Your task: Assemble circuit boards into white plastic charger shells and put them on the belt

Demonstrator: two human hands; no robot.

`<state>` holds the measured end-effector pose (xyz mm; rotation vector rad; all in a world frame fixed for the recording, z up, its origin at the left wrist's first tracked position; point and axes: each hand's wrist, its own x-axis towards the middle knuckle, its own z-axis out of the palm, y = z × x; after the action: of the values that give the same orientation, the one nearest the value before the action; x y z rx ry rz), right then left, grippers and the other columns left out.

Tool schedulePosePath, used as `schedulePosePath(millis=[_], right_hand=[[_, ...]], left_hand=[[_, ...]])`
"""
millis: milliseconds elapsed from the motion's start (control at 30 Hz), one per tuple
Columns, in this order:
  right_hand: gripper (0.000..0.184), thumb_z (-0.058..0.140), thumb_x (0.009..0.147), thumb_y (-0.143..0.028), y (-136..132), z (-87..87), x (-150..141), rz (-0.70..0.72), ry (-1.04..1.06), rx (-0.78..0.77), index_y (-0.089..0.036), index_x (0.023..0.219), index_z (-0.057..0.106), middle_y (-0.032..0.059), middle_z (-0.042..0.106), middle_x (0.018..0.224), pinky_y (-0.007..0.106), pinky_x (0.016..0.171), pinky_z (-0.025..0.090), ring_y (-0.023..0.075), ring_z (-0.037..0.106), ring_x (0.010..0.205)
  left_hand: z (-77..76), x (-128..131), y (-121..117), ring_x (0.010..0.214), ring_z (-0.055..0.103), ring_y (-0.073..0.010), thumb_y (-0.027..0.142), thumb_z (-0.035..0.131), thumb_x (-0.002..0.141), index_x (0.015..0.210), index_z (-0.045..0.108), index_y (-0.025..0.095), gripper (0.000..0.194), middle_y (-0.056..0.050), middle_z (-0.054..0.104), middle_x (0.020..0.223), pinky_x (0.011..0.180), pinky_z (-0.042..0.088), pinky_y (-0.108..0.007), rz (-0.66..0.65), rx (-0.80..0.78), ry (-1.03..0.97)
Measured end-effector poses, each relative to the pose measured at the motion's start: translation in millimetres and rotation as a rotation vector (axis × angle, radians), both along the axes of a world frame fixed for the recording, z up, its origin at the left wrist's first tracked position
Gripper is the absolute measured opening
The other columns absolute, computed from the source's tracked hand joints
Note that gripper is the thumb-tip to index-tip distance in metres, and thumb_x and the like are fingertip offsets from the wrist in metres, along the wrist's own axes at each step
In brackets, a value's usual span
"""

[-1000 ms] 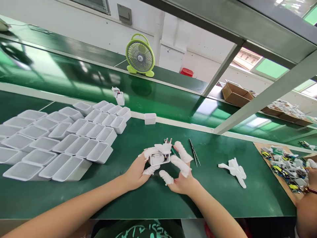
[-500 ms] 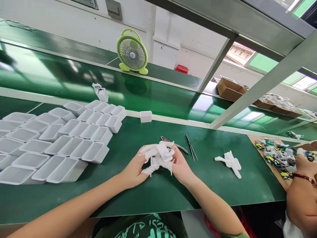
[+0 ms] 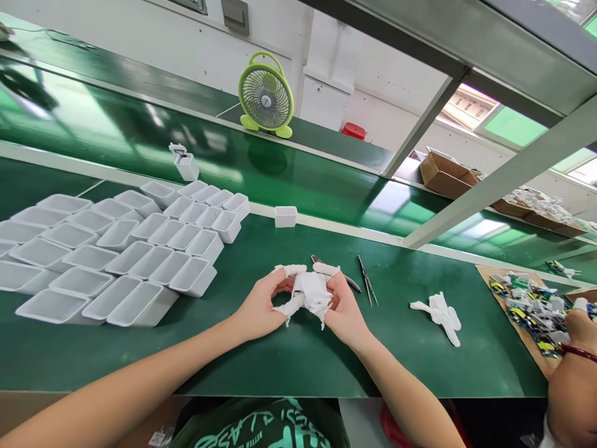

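Observation:
My left hand (image 3: 263, 306) and my right hand (image 3: 346, 308) are closed around a small white plastic part (image 3: 311, 290) above the green bench. White coverings wrap the thumbs and fingertips of both hands and partly hide the part. Behind my right hand lies a pair of pliers (image 3: 352, 285), its middle hidden by the fingers. Metal tweezers (image 3: 367, 280) rest just right of the pliers. Farther right is a loose white piece with several arms (image 3: 439, 316), its kind unclear.
Rows of white open boxes (image 3: 135, 258) fill the bench's left side. A single white box (image 3: 286, 216) stands at the belt edge. Another box with a part on top (image 3: 186, 165) sits on the green belt. At right, a co-worker's hand (image 3: 581, 323) is beside piled circuit parts (image 3: 532, 308).
The white part has turned in my hands, showing a smoother face upward, and my fingers have shifted around it. The whole view has swung slightly left.

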<state>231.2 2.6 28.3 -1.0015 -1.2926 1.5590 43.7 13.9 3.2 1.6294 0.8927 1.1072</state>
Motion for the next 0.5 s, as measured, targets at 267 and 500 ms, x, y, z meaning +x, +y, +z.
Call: schedulePosePath(millis=[267, 500], right_hand=[[0.086, 0.091, 0.068, -0.031, 3, 2.7, 7, 0.034, -0.128, 0.149, -0.027, 0.141, 0.045, 0.0126, 0.065, 0.134, 0.050, 0.113, 0.048, 0.0288, 0.064, 0.126], [0.070, 0.069, 0.086, -0.023, -6, 13.7, 28, 0.062, -0.567, 1.055, -0.027, 0.150, 0.041, 0.0148, 0.067, 0.132, 0.046, 0.102, 0.058, 0.0301, 0.067, 0.122]], left_hand=[[-3.9, -3, -2, 0.104, 0.073, -0.0252, 0.020, 0.065, 0.085, 0.136, 0.056, 0.019, 0.052, -0.015, 0.068, 0.119, 0.092, 0.062, -0.039, 0.039, 0.212, 0.026], [-16.1, -20, 2, 0.120, 0.069, -0.0312, 0.032, 0.063, 0.092, 0.150, 0.043, 0.023, 0.062, -0.017, 0.069, 0.133, 0.101, 0.058, -0.044, -0.019, 0.791, 0.139]])
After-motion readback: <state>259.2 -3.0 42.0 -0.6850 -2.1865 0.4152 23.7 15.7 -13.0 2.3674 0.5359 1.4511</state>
